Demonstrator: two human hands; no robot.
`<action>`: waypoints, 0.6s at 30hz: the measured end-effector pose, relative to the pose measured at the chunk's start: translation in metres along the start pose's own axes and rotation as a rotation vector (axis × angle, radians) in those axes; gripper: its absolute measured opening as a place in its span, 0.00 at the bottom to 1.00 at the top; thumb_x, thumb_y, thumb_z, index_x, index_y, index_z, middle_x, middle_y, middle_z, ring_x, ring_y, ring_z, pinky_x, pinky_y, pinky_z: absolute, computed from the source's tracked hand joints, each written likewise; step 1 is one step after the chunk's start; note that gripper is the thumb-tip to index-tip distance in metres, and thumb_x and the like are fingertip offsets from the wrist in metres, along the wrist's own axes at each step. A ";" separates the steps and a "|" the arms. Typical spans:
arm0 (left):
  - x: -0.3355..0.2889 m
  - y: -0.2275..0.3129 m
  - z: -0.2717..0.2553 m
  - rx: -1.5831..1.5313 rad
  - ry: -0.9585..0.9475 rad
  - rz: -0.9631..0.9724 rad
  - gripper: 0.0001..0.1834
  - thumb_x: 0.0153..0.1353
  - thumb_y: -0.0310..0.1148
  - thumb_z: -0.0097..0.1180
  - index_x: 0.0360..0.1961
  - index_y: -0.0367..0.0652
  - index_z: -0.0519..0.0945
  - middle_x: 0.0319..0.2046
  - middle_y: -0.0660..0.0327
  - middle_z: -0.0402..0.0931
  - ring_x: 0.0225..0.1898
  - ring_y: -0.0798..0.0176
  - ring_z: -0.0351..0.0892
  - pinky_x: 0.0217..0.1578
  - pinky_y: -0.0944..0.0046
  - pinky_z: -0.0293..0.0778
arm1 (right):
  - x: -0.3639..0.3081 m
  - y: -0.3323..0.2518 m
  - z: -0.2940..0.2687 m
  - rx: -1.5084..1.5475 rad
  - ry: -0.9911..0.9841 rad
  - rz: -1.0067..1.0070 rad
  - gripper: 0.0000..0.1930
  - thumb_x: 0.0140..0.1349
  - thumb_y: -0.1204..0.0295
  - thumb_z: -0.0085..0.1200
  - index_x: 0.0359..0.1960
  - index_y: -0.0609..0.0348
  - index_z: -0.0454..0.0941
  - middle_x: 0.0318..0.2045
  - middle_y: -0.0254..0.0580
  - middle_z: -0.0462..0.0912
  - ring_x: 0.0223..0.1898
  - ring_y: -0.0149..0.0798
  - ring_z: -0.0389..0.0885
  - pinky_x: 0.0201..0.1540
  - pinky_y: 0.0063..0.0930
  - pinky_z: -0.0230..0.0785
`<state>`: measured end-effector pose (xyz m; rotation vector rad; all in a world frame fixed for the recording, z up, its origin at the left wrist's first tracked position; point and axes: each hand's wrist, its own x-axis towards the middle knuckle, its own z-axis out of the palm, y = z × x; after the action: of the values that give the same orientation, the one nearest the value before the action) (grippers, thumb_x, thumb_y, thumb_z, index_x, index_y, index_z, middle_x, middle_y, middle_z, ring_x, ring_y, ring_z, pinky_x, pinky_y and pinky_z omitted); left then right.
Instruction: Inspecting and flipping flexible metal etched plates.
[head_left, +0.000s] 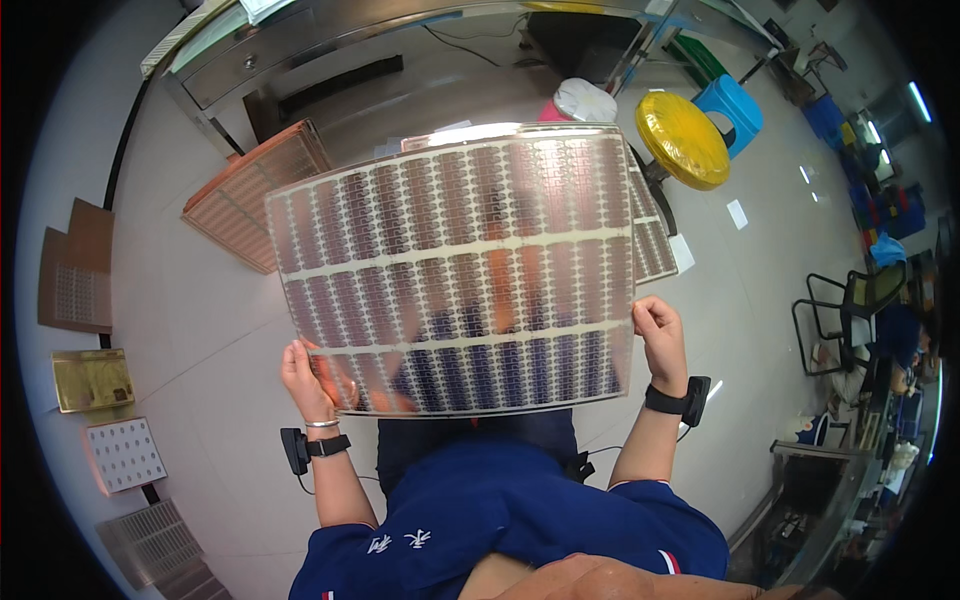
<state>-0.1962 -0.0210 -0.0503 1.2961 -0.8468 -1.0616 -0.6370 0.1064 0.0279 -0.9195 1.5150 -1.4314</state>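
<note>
Head view: a large patterned panel is held up by both hands, in front of the person's blue shirt and above the pale floor.
Panel face: glossy, with columns of small repeated brown shapes crossed by two pale bands; blue and orange reflections show in it.
Left hand: its grip is closed around the panel's lower left edge.
Right hand: its grip pinches the right edge, some way above the lower corner.
Wrists: a black strap with a box on each; a pale bangle on the left.
Beyond the panel: a second patterned board peeks past its right edge; orange-edged boards stand off its left side.
Far side: a counter with a drawer; a round yellow stool beside a blue stool.
Left wall: along it, a brown board, a gold panel and a white dotted board.
</note>
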 end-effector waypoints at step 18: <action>-0.008 0.026 0.009 -0.153 -0.099 -0.010 0.09 0.63 0.34 0.49 0.27 0.42 0.72 0.26 0.69 0.71 0.29 0.77 0.67 0.32 0.76 0.66 | 0.004 0.028 -0.009 0.010 0.158 0.025 0.09 0.64 0.69 0.46 0.26 0.56 0.70 0.20 0.24 0.66 0.20 0.19 0.57 0.22 0.13 0.49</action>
<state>-0.2037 -0.0172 -0.0230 1.1286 -0.8172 -1.1828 -0.6463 0.1081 -0.0002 -0.7940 1.6271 -1.5224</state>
